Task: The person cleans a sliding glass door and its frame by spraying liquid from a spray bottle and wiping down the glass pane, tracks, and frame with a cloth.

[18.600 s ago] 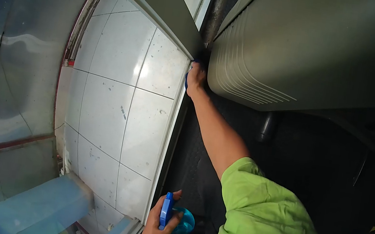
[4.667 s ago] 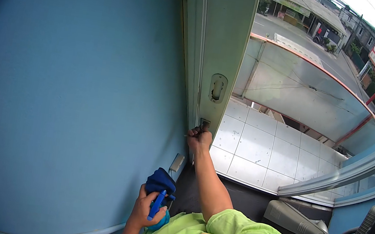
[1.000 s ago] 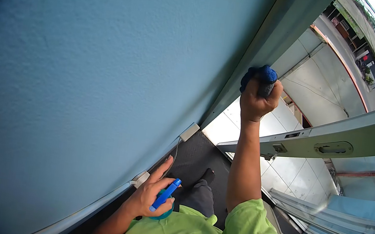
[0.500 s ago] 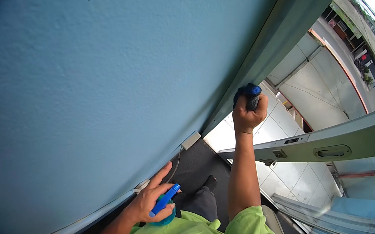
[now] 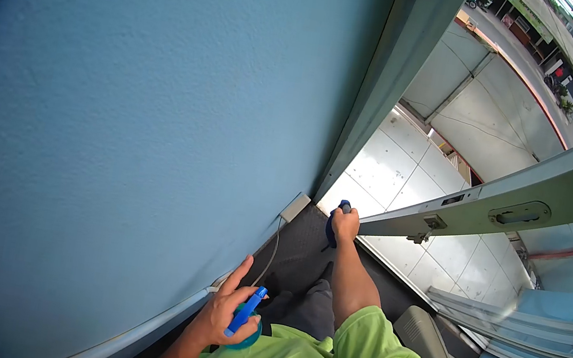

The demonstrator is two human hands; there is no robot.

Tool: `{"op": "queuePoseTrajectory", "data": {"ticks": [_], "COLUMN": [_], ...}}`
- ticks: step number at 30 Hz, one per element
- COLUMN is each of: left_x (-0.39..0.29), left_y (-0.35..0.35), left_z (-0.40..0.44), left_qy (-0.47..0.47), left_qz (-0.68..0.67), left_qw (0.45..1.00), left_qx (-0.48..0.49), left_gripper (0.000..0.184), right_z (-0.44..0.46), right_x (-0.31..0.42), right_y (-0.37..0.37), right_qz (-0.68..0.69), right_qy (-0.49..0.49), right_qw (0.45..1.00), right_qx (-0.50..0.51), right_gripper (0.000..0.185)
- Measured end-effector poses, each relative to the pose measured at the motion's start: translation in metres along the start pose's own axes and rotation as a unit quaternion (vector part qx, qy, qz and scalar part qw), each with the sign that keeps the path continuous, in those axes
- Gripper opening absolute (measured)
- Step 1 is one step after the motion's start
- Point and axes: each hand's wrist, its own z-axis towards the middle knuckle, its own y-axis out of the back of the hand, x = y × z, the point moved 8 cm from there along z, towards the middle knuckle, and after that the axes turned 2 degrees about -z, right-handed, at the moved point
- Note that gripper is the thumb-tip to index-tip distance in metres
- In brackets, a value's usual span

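Observation:
My left hand [image 5: 216,314] is wrapped round a spray bottle [image 5: 246,312] with a blue trigger head and a teal body, held low in front of my green shirt. Its index finger points up along the wall. Stretched forward, my right hand [image 5: 347,226] is closed on a bunched dark blue and grey cloth [image 5: 331,230], partly hidden by the fingers. That hand is low near the foot of the door frame [image 5: 352,133], beside the sliding door's edge [image 5: 398,225].
A light blue wall [image 5: 161,123] fills the left side. A white box with a cable [image 5: 295,208] sits at the wall's foot. Keys [image 5: 420,237] hang from the door lock. White tiles [image 5: 386,157] lie outside; a chair [image 5: 424,348] stands at my right.
My right hand has moved down along the door frame with the cloth, closer to the floor and to me. My left hand keeps the spray bottle in nearly the same place.

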Motion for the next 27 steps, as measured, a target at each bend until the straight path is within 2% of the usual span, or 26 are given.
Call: {"op": "queuePoseTrajectory", "data": {"ticks": [1,3,6,7,8,11,12,14,16,19,20,22,23,25,26,27], "left_x": [0.004,0.007,0.013,0.01,0.007,-0.001,-0.004,-0.017,-0.041,-0.059,-0.069,-0.086,-0.094,-0.105,-0.109,-0.111], "left_y": [-0.001,-0.006,-0.02,-0.025,-0.031,-0.052,-0.061,-0.076,-0.077,-0.076,-0.078,-0.081,-0.087,-0.092,-0.094,-0.098], "left_z": [-0.004,-0.004,0.004,0.011,0.018,0.04,0.046,0.055,0.064,0.08,0.083,0.088,0.089,0.092,0.093,0.094], "left_qy": [-0.008,-0.015,0.036,0.024,0.01,-0.011,-0.031,-0.074,-0.089,-0.113,-0.118,-0.126,-0.135,-0.145,-0.134,-0.121], "left_qz": [0.022,0.036,-0.047,-0.048,-0.049,-0.05,-0.049,-0.056,-0.068,-0.113,-0.098,-0.076,-0.067,-0.056,-0.046,-0.04], "left_qw": [1.0,0.999,0.996,0.996,0.994,0.984,0.98,0.968,0.969,0.97,0.968,0.968,0.964,0.961,0.962,0.964], "left_qx": [-0.003,0.007,0.06,0.074,0.102,0.172,0.192,0.233,0.222,0.184,0.199,0.205,0.221,0.229,0.232,0.233], "left_gripper": [0.041,0.041,0.042,0.042,0.042,0.043,0.043,0.043,0.042,0.041,0.04,0.039,0.04,0.04,0.041,0.041], "right_z": [-0.023,-0.067,-0.132,-0.155,-0.182,-0.218,-0.224,-0.243,-0.243,-0.234,-0.235,-0.233,-0.235,-0.245,-0.252,-0.249], "right_x": [-0.002,-0.023,-0.065,-0.066,-0.055,-0.026,-0.018,0.023,0.041,0.027,0.022,0.0,-0.004,-0.006,-0.007,-0.014], "right_y": [0.005,0.004,0.0,0.009,0.025,0.062,0.085,0.128,0.169,0.204,0.209,0.234,0.239,0.258,0.269,0.273], "right_qz": [-0.038,-0.029,0.158,0.216,0.277,0.358,0.37,0.538,0.487,0.445,0.451,0.346,0.348,0.147,0.101,0.097], "right_qy": [0.058,0.102,0.05,0.042,-0.011,0.075,0.074,0.062,0.18,0.212,0.213,0.216,0.222,0.323,0.369,0.38], "right_qw": [0.996,0.991,0.974,0.96,0.933,0.869,0.871,0.726,0.758,0.829,0.828,0.908,0.906,0.935,0.923,0.919], "right_qx": [0.047,0.081,0.154,0.172,0.231,0.333,0.315,0.425,0.395,0.262,0.256,0.095,0.097,0.005,-0.051,-0.045], "right_gripper": [0.04,0.039,0.036,0.034,0.032,0.025,0.025,0.02,0.019,0.029,0.029,0.034,0.034,0.034,0.033,0.033]}}
